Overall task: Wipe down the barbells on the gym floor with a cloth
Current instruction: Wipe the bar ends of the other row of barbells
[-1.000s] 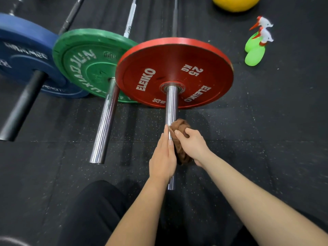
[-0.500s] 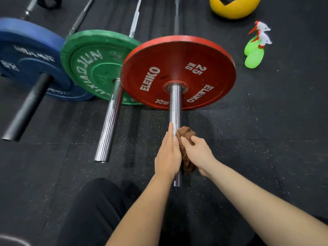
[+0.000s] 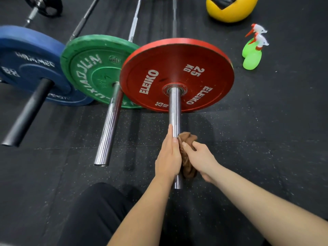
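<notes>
Our left hand [image 3: 167,157] lies flat, fingers straight, along the bar [image 3: 174,107]; our right hand [image 3: 200,158] clutches the cloth [image 3: 188,137] against its right side.

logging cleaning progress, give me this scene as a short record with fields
bar in work: chrome sleeve of the barbell with the red plate
left grip: fingers straight, resting along the sleeve
right grip: holds brown cloth against the sleeve's right side
other bars: green plate and blue plate to the left, no hand on them
nearby: two green spray bottles, yellow ball
</notes>
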{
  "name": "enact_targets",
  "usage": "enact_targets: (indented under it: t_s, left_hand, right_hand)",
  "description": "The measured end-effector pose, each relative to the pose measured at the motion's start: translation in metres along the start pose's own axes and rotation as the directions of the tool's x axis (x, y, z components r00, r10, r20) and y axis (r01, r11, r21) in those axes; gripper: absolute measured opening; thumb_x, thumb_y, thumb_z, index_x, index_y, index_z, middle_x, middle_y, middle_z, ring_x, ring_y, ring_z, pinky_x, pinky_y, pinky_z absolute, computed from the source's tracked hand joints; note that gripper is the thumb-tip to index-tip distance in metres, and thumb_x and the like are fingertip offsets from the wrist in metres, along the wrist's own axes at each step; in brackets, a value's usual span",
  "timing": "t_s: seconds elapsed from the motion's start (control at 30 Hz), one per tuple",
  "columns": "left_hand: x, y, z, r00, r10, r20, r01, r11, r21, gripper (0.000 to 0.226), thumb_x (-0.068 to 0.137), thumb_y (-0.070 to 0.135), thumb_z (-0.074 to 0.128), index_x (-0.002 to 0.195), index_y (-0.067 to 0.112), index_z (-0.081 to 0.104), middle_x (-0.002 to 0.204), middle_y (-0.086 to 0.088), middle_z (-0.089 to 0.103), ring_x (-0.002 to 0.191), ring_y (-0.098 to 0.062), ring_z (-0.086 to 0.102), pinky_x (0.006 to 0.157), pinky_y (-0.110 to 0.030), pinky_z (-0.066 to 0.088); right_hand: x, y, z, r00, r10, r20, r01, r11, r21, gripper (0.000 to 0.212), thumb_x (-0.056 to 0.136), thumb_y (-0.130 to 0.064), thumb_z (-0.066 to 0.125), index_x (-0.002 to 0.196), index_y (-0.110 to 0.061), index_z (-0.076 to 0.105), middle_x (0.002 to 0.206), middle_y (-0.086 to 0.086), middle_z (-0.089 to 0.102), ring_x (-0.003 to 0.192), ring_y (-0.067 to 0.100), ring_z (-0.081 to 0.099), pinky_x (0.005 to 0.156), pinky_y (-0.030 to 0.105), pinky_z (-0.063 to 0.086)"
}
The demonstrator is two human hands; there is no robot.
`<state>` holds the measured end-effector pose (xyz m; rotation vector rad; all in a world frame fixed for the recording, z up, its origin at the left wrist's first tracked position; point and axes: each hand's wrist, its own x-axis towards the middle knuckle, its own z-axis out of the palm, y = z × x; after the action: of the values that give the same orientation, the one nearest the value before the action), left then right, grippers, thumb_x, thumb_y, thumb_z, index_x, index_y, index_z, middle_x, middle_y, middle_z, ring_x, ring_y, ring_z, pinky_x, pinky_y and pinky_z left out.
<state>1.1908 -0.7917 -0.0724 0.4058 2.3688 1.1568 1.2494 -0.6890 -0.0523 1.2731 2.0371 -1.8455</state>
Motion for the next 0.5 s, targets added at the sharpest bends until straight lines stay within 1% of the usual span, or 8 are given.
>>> enact_targets:
  t_s: [0.03, 0.1, 0.17, 0.23, 0.3, 0.37, 0.43, 0.5]
  left_hand:
    - [0.000, 0.000, 0.000, 1.000, 0.000, 0.001, 0.000, 1.000, -0.006, 0.046, 0.108, 0.054, 0.014, 0.149, 0.071, 0.000, 0.155, 0.022, 0.042, 0.132, -0.006, 0.050, 0.114, -0.052, 0.039]
    - [0.000, 0.000, -0.001, 1.000, -0.011, 0.008, 0.011, 1.000, -0.022, 0.046, 0.108, 0.055, 0.013, 0.149, 0.071, 0.001, 0.154, 0.021, 0.043, 0.130, -0.006, 0.051, 0.115, -0.052, 0.038]
    - [0.000, 0.000, 0.000, 1.000, -0.015, 0.015, 0.016, 0.999, -0.039, 0.046, 0.108, 0.056, 0.013, 0.151, 0.069, 0.002, 0.158, 0.023, 0.037, 0.133, -0.002, 0.047, 0.118, -0.050, 0.036]
    - [0.000, -0.001, -0.001, 1.000, -0.001, 0.029, 0.003, 0.999, -0.054, 0.047, 0.108, 0.057, 0.012, 0.153, 0.066, 0.003, 0.159, 0.032, 0.027, 0.135, 0.006, 0.039, 0.121, -0.048, 0.033]
    - [0.000, -0.002, -0.001, 0.999, 0.007, 0.036, -0.005, 0.997, -0.071, 0.047, 0.108, 0.057, 0.012, 0.153, 0.065, 0.003, 0.151, 0.041, 0.024, 0.133, 0.012, 0.033, 0.122, -0.045, 0.030]
    - [0.001, -0.002, -0.001, 0.999, 0.011, 0.032, -0.008, 0.997, -0.081, 0.046, 0.109, 0.055, 0.013, 0.153, 0.066, 0.003, 0.145, 0.042, 0.025, 0.132, 0.011, 0.034, 0.121, -0.045, 0.030]
    - [0.000, -0.001, -0.001, 1.000, 0.007, 0.025, -0.005, 0.997, -0.078, 0.046, 0.108, 0.056, 0.013, 0.151, 0.068, 0.003, 0.150, 0.035, 0.032, 0.133, 0.004, 0.041, 0.119, -0.047, 0.033]
    - [0.000, -0.002, -0.001, 1.000, -0.005, 0.025, 0.008, 0.996, -0.089, 0.045, 0.108, 0.058, 0.012, 0.150, 0.069, 0.003, 0.156, 0.029, 0.034, 0.136, 0.001, 0.040, 0.120, -0.049, 0.032]
  right_hand:
    - [-0.002, 0.002, 0.002, 1.000, 0.007, -0.014, -0.007, 1.000, 0.001, 0.027, 0.105, -0.042, 0.052, 0.101, -0.023, 0.070, 0.096, -0.003, 0.073, 0.093, 0.014, 0.068, 0.076, 0.028, 0.054]
    - [-0.010, 0.010, 0.008, 0.999, 0.025, -0.036, -0.025, 1.000, -0.007, 0.028, 0.105, -0.041, 0.052, 0.099, -0.021, 0.071, 0.093, -0.002, 0.074, 0.091, 0.014, 0.069, 0.081, 0.033, 0.058]
    - [-0.020, 0.021, 0.013, 0.999, 0.028, -0.038, -0.029, 1.000, -0.006, 0.027, 0.104, -0.041, 0.052, 0.101, -0.022, 0.071, 0.092, -0.003, 0.074, 0.089, 0.013, 0.070, 0.085, 0.037, 0.060]
    - [-0.024, 0.027, 0.013, 0.999, 0.039, -0.024, -0.039, 0.999, 0.002, 0.026, 0.104, -0.042, 0.053, 0.108, -0.025, 0.071, 0.096, -0.004, 0.074, 0.092, 0.012, 0.070, 0.088, 0.038, 0.059]
    - [-0.021, 0.023, 0.008, 1.000, 0.023, 0.005, -0.023, 1.000, -0.007, 0.025, 0.104, -0.041, 0.054, 0.113, -0.025, 0.070, 0.102, -0.005, 0.073, 0.097, 0.012, 0.069, 0.091, 0.036, 0.058]
    - [-0.017, 0.015, 0.002, 1.000, -0.023, 0.016, 0.024, 0.998, -0.059, 0.025, 0.104, -0.040, 0.054, 0.111, -0.022, 0.071, 0.102, -0.005, 0.072, 0.097, 0.012, 0.067, 0.086, 0.031, 0.056]
    - [-0.019, 0.009, -0.001, 0.998, -0.059, 0.007, 0.059, 0.995, -0.081, 0.024, 0.104, -0.038, 0.055, 0.098, -0.020, 0.070, 0.092, -0.003, 0.072, 0.090, 0.013, 0.068, 0.074, 0.026, 0.053]
    - [-0.029, 0.011, 0.004, 0.998, -0.065, -0.007, 0.064, 0.993, -0.100, 0.028, 0.104, -0.036, 0.055, 0.089, -0.017, 0.067, 0.085, 0.000, 0.071, 0.083, 0.015, 0.068, 0.068, 0.028, 0.053]
